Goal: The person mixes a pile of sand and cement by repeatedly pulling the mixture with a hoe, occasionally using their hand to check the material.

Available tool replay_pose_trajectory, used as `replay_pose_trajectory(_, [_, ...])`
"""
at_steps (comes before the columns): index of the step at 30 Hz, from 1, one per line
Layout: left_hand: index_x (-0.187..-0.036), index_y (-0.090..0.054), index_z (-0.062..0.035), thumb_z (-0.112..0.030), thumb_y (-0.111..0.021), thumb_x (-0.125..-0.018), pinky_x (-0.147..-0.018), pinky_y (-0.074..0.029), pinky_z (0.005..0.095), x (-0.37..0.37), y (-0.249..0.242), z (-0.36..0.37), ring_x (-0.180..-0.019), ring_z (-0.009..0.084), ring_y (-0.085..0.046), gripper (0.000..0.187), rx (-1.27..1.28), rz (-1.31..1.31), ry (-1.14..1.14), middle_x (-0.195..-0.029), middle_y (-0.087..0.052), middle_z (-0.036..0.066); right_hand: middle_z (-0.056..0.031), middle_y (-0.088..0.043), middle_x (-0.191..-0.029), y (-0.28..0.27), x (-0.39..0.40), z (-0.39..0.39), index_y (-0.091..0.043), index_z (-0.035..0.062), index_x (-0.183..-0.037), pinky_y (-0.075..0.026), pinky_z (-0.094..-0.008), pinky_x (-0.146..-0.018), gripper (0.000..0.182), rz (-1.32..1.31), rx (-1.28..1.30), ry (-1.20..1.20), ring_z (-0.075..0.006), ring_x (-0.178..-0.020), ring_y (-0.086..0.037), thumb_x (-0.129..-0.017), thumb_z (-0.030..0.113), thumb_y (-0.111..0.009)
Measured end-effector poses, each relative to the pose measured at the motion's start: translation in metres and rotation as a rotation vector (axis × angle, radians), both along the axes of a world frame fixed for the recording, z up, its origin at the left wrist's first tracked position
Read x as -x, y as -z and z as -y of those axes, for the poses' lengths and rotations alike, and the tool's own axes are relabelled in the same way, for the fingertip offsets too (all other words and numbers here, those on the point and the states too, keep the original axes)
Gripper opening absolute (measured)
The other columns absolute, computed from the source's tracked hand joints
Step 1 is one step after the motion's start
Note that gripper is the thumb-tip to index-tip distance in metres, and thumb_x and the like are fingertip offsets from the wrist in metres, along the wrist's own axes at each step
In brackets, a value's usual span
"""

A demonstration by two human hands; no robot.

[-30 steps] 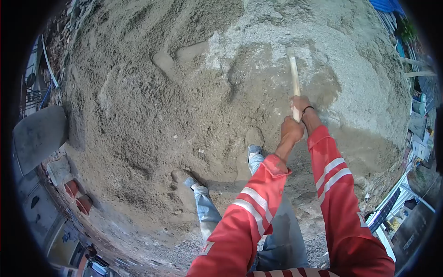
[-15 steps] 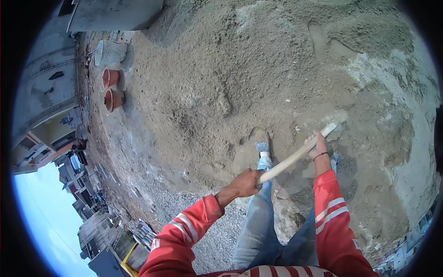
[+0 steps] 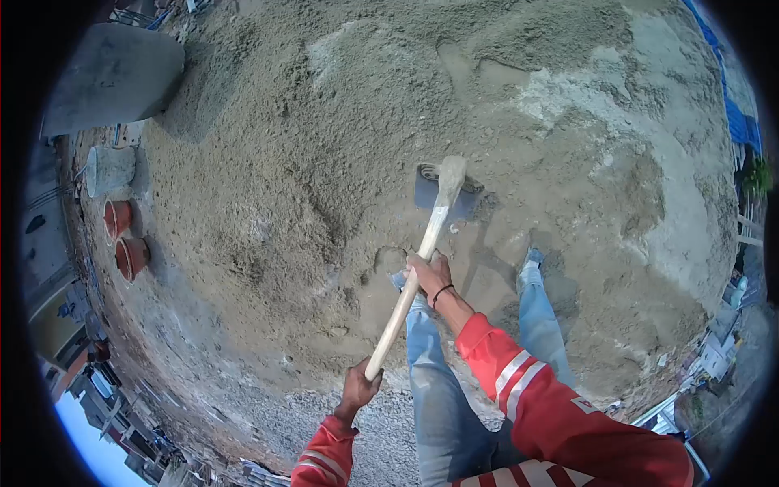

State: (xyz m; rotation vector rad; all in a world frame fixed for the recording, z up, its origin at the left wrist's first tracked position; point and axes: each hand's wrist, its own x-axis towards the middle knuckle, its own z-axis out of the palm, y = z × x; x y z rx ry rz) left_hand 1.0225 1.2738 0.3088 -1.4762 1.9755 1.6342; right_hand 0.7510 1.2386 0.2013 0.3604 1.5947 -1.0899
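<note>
A hoe (image 3: 418, 252) with a pale wooden handle reaches away from me over the grey sandy heap. Its broad metal blade (image 3: 462, 209) is at the sand, partly hidden by the dusty head of the handle. My left hand (image 3: 359, 386) is closed around the butt end of the handle. Farther up, about the middle of the shaft, my right hand (image 3: 430, 277) grips it, with a dark band on the wrist. My feet stand in the sand on either side below the blade.
Two reddish buckets (image 3: 132, 258) and a pale grey container (image 3: 111, 170) stand at the left. Above them is a large grey board-like object (image 3: 114, 79). Gravel (image 3: 324, 422) lies near my feet, and a blue tarp (image 3: 742, 126) edges the far right.
The hoe has swung leftward and forward from my right side, its blade now visible at the sand. Both hands moved with it and still hold the handle. My view turned right.
</note>
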Motion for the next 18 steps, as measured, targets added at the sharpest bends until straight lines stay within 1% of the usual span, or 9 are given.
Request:
replay_pose_trajectory(2, [-0.090,-0.060,-0.0008,-0.008,-0.065,-0.079,-0.058,-0.046,0.0303,0.089,0.027,-0.022,-0.062,0.0110,-0.055,0.015,-0.260,-0.021,-0.117,-0.066,-0.057,0.006,-0.0158,-0.063,-0.083,-0.018,0.085,0.012,-0.047,-0.0038,-0.104,-0.054,-0.0329,-0.059,0.038,-0.360,-0.099,-0.221,-0.0227,-0.067,-0.066,-0.076,0.012,-0.067])
replay_pose_trajectory(5, [-0.076,-0.051,-0.0043,-0.008,-0.065,-0.081,-0.040,-0.037,0.0256,0.245,0.077,-0.048,-0.047,0.0074,-0.047,0.015,-0.494,-0.267,-0.313,-0.059,-0.050,0.000,-0.0209,-0.063,-0.084,-0.036,0.218,0.032,-0.047,-0.0033,-0.106,-0.053,-0.0400,-0.068,0.041,-0.678,-0.072,-0.267,-0.0321,-0.072,-0.066,-0.076,0.018,-0.065])
replay_pose_trajectory(7, [-0.073,-0.047,-0.0051,-0.003,-0.063,-0.082,-0.038,-0.036,0.0260,0.360,0.103,-0.044,-0.045,0.0090,-0.047,0.018,-0.604,-0.473,-0.407,-0.055,-0.048,0.000,-0.0232,-0.063,-0.089,-0.023,0.292,0.036,-0.046,-0.0042,-0.107,-0.051,-0.0432,-0.075,0.042,-0.886,-0.105,-0.281,-0.0360,-0.083,-0.065,-0.076,0.018,-0.064])
replay_pose_trajectory(8, [-0.075,-0.047,-0.0047,0.003,-0.059,-0.083,-0.038,-0.035,0.0252,0.417,0.110,-0.035,-0.044,0.0085,-0.047,0.016,-0.719,-0.605,-0.482,-0.061,-0.051,0.002,-0.0249,-0.062,-0.093,-0.015,0.325,0.034,-0.045,-0.0047,-0.110,-0.050,-0.0445,-0.079,0.044,-0.928,-0.185,-0.335,-0.0376,-0.089,-0.063,-0.077,0.018,-0.063])
replay_pose_trajectory(10, [-0.089,-0.057,-0.0025,-0.008,-0.059,-0.085,-0.049,-0.045,0.0279,0.516,0.147,-0.022,-0.063,0.0113,-0.057,0.007,-0.606,-0.714,-0.416,-0.077,-0.059,0.002,-0.0265,-0.062,-0.098,0.005,0.382,0.027,-0.044,-0.0051,-0.113,-0.049,-0.0458,-0.082,0.045,-0.970,-0.267,-0.380,-0.0393,-0.095,-0.061,-0.078,0.017,-0.062])
replay_pose_trajectory(11, [-0.100,-0.059,-0.0006,-0.012,-0.060,-0.085,-0.056,-0.048,0.0293,0.560,0.174,-0.016,-0.075,0.0120,-0.060,0.018,-0.578,-0.734,-0.386,-0.088,-0.063,0.004,-0.0274,-0.061,-0.102,0.020,0.402,0.018,-0.042,-0.0055,-0.116,-0.048,-0.0462,-0.084,0.047,-0.979,-0.372,-0.477,-0.0400,-0.098,-0.060,-0.079,0.017,-0.061])
replay_pose_trajectory(13, [-0.103,-0.058,0.0016,-0.013,-0.060,-0.085,-0.058,-0.049,0.0322,0.632,0.234,-0.018,-0.076,0.0134,-0.060,0.023,-0.600,-0.770,-0.406,-0.091,-0.063,0.006,-0.0283,-0.059,-0.106,0.059,0.444,-0.002,-0.041,-0.0060,-0.120,-0.047,-0.0467,-0.087,0.049,-0.971,-0.483,-0.573,-0.0407,-0.101,-0.059,-0.080,0.017,-0.059])
replay_pose_trajectory(15, [-0.102,-0.058,0.0013,-0.015,-0.060,-0.086,-0.057,-0.049,0.0325,0.675,0.272,-0.038,-0.074,0.0139,-0.059,0.023,-0.702,-0.644,-0.491,-0.090,-0.063,0.007,-0.0282,-0.058,-0.111,0.104,0.486,-0.020,-0.034,-0.0065,-0.129,-0.046,-0.0460,-0.091,0.057,-0.943,-0.522,-0.723,-0.0419,-0.105,-0.057,-0.082,0.016,-0.056])
replay_pose_trajectory(18, [-0.103,-0.055,0.0002,-0.021,-0.058,-0.089,-0.056,-0.048,0.0341,0.667,0.265,-0.085,-0.069,0.0145,-0.058,0.026,-0.971,-0.539,-0.722,-0.087,-0.059,0.007,-0.0281,-0.056,-0.116,0.142,0.491,-0.056,-0.027,-0.0064,-0.135,-0.044,-0.0449,-0.095,0.063,-0.782,-0.528,-0.848,-0.0422,-0.110,-0.054,-0.082,0.016,-0.054])
